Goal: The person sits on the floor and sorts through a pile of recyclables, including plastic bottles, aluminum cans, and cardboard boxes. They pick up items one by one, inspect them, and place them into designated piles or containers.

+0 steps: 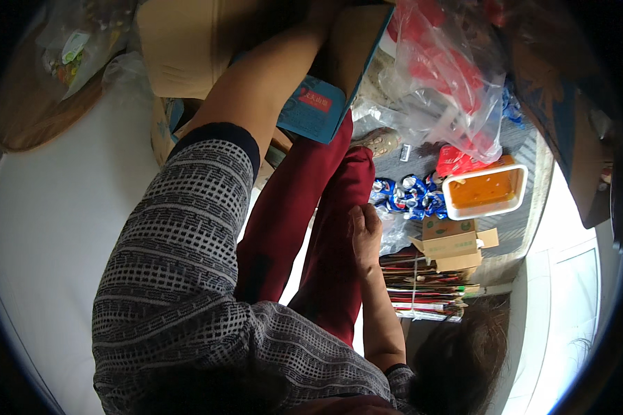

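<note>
My left forearm (270, 78) reaches up over an open cardboard box (181, 46). The left hand itself is lost in the dark at the top edge, out of view. A blue printed flap (316, 109) of cardboard hangs beneath that forearm, over my dark red trousers (285, 207). My right hand (366, 233) rests against the trouser leg near the knee, its fingers curled in. Nothing shows in it, though the undersides of the fingers are hidden.
Crushed blue cans (412, 197) lie on the floor beside a white tub (522, 194) of orange-brown liquid. Below are a small open carton (449, 244) and a tied stack of flattened cardboard (431, 285). Clear plastic bags (462, 98) sit above; a round wooden surface (15, 114) bears another bag.
</note>
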Available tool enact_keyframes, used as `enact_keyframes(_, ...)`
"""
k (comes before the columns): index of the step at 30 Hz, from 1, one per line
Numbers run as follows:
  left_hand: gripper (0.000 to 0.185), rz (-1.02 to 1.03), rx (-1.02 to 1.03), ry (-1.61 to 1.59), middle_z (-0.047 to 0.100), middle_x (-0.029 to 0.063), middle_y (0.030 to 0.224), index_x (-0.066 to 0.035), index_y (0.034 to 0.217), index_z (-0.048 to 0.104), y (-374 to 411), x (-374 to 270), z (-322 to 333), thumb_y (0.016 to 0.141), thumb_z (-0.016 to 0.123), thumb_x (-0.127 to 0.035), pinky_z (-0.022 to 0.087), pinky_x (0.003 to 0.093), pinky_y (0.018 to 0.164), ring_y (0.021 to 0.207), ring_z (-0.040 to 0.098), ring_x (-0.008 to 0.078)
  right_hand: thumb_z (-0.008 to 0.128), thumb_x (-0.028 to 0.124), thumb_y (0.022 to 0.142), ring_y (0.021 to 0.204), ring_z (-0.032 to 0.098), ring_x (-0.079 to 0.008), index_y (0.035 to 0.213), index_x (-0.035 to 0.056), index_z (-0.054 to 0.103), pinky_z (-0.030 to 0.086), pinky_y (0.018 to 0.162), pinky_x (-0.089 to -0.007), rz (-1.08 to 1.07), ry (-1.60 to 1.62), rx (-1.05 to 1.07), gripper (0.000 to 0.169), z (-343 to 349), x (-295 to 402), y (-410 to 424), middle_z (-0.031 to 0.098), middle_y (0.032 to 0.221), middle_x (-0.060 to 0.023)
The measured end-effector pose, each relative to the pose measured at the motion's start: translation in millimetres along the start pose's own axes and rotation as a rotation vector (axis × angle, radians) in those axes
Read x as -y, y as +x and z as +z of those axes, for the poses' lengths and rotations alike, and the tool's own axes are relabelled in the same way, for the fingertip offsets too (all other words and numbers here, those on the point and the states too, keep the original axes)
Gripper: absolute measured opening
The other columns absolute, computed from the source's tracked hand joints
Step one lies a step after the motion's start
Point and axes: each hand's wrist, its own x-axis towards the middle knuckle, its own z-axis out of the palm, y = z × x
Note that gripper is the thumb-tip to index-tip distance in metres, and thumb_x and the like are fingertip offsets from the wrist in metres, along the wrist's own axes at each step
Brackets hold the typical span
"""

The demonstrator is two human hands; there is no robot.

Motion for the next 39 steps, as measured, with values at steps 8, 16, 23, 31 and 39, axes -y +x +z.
enact_keyframes(8, 0.057, 0.008, 0.197, -0.075, 0.053, 0.0193, 0.130, -0.012, 0.132, 0.050, 3.0, -41.0, -85.3, 0.085, 0.055, -0.044, 0.046, 0.0432, 0.095, 0.113, 0.056, 0.0335, 0.054, 0.022, 0.096, 0.054, 0.043, -0.0056, 0.084, 0.0061, 0.054, 0.035, 0.047, -0.0220, 0.065, 0.144, 0.016, 0.020, 5.4, 9.2, 4.2, 0.047, 0.062, 0.0028)
enact_keyframes(16, 0.074, -0.338, 0.066, -0.126, 0.059, 0.0203, 0.119, 0.002, 0.129, 0.039, -64.5, -46.3, -236.3, 0.073, 0.076, -0.027, 0.050, 0.0428, 0.088, 0.103, 0.062, 0.0338, 0.053, 0.021, 0.096, 0.051, 0.043, -0.0075, 0.081, 0.0049, 0.054, 0.036, 0.046, -0.0240, -0.227, 0.048, -0.025, 0.022, -11.1, 62.2, -13.0, 0.049, 0.061, 0.0003)
enact_keyframes(23, 0.043, -0.679, -0.037, -1.234, 0.062, 0.0073, 0.113, -0.004, 0.118, 0.050, -150.4, -129.2, -380.1, 0.084, 0.070, -0.021, 0.051, 0.0279, 0.081, 0.095, 0.061, 0.0158, 0.042, 0.026, 0.102, 0.052, 0.041, -0.0066, 0.088, 0.0042, 0.054, 0.034, 0.046, -0.0235, -0.483, 0.172, 0.019, 0.029, -3.8, 98.3, -15.1, 0.046, 0.062, 0.0013)
enact_keyframes(31, 0.036, -0.816, 0.147, -1.828, 0.054, 0.0111, 0.131, -0.008, 0.127, 0.050, -255.3, -202.5, -388.2, 0.094, 0.055, -0.023, 0.044, 0.0390, 0.099, 0.117, 0.054, 0.0240, 0.039, 0.040, 0.101, 0.052, 0.043, -0.0072, 0.092, 0.0062, 0.055, 0.035, 0.047, -0.0220, -0.556, 0.194, 0.124, 0.038, -34.0, 167.2, -65.6, 0.048, 0.065, 0.0019)
enact_keyframes(39, 0.041, -0.613, 0.096, -1.517, 0.050, 0.0081, 0.132, -0.012, 0.127, 0.051, -283.9, -267.4, -380.8, 0.089, 0.066, -0.019, 0.047, 0.0399, 0.094, 0.119, 0.052, 0.0226, 0.044, 0.037, 0.099, 0.059, 0.043, -0.0201, 0.083, -0.0021, 0.055, 0.040, 0.057, -0.0360, -0.614, -0.107, -0.191, 0.044, -87.3, 142.0, -113.6, 0.045, 0.064, -0.0160)
